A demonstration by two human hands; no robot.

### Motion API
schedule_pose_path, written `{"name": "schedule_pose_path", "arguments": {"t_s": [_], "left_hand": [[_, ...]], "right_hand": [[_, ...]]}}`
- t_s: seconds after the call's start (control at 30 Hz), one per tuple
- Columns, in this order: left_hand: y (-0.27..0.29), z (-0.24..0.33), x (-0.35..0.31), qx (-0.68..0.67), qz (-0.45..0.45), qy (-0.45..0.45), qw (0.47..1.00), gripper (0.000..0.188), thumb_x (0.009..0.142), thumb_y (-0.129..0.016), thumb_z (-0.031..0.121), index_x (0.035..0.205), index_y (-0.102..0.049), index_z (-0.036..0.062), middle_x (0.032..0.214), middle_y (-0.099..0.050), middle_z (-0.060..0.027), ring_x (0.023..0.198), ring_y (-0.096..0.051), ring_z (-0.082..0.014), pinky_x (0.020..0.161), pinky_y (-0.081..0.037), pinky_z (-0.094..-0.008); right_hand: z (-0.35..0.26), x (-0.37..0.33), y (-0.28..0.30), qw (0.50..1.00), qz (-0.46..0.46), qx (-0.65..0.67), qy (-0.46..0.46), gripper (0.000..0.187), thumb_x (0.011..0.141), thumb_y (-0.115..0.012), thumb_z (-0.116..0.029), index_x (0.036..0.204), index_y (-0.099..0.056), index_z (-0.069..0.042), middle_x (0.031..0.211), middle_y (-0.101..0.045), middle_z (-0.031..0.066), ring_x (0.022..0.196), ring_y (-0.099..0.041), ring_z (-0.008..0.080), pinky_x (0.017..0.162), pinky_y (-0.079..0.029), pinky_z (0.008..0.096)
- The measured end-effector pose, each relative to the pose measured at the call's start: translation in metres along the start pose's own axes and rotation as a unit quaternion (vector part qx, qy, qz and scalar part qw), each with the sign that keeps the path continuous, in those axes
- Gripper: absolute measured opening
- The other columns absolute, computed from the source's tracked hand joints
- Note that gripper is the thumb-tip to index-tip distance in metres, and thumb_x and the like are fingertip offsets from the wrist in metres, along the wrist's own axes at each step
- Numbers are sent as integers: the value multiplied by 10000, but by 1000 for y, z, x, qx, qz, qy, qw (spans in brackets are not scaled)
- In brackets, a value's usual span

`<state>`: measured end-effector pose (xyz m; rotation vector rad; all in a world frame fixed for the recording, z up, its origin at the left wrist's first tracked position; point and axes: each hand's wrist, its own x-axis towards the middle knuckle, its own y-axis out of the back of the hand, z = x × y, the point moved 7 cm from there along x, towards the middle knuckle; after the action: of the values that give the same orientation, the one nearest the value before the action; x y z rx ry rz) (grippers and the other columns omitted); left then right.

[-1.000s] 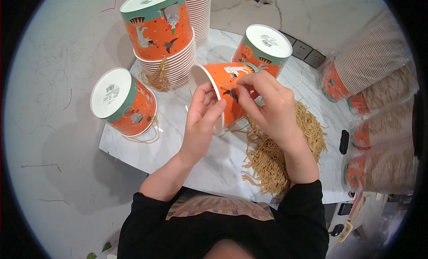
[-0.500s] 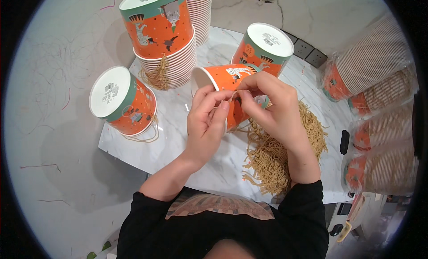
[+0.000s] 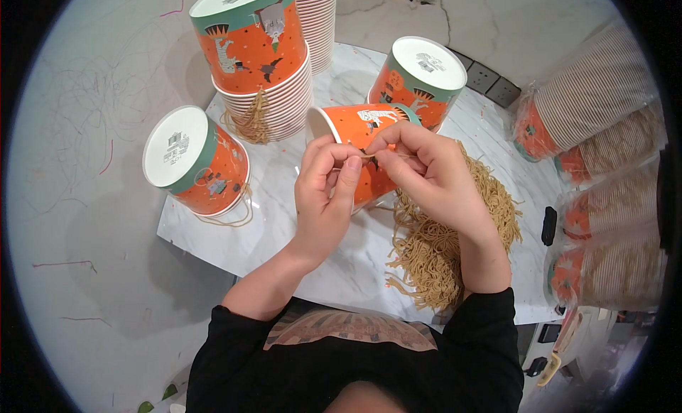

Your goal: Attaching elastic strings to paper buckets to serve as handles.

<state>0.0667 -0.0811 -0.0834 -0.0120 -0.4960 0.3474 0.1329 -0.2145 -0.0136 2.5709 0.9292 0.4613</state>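
One orange paper bucket with a green base band [image 3: 369,182] is tipped sideways over mid-bench [image 3: 334,271], long axis running from its mouth near nine o'clock to its base near two; the left hand [image 3: 325,182] and right hand [image 3: 432,168] pinch one thin tan strand [image 3: 367,156] between them. Around it are two upturned orange-and-green buckets [image 3: 220,176] at nine and one, two bucket stacks [image 3: 259,61] toward eleven, one tan noodle-like heap [image 3: 433,253] at five, four plastic-wrapped stacks [image 3: 593,93] between two and four.
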Motion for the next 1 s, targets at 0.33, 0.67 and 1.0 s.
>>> {"name": "schedule_pose_path", "arguments": {"t_s": [0.33,0.67,1.0], "left_hand": [[0,0,-1,-16,-4,3,1000,77,993,-584,52,1053,-618,17,1195,-473,-58,901,-536,-46,793,-481,-221],[-1,2,0,-22,-11,-7,1000,69,988,-580,49,1018,-625,5,1210,-494,-72,901,-561,-61,805,-485,-223],[-4,-2,-1,-165,55,103,979,548,977,-498,74,1481,-293,4,1399,-507,-168,1157,-560,-137,970,-467,-287]], "right_hand": [[-10,-2,-1,988,44,-106,104,106,898,-702,-130,972,-700,-53,795,-704,111,693,-709,263,611,-538,331],[-26,-1,-5,940,90,-229,234,104,890,-688,-120,916,-616,-48,859,-631,95,766,-657,296,636,-523,384],[-7,9,-5,952,81,-209,211,123,898,-667,-75,986,-593,-30,927,-583,117,848,-628,326,715,-523,407]]}}
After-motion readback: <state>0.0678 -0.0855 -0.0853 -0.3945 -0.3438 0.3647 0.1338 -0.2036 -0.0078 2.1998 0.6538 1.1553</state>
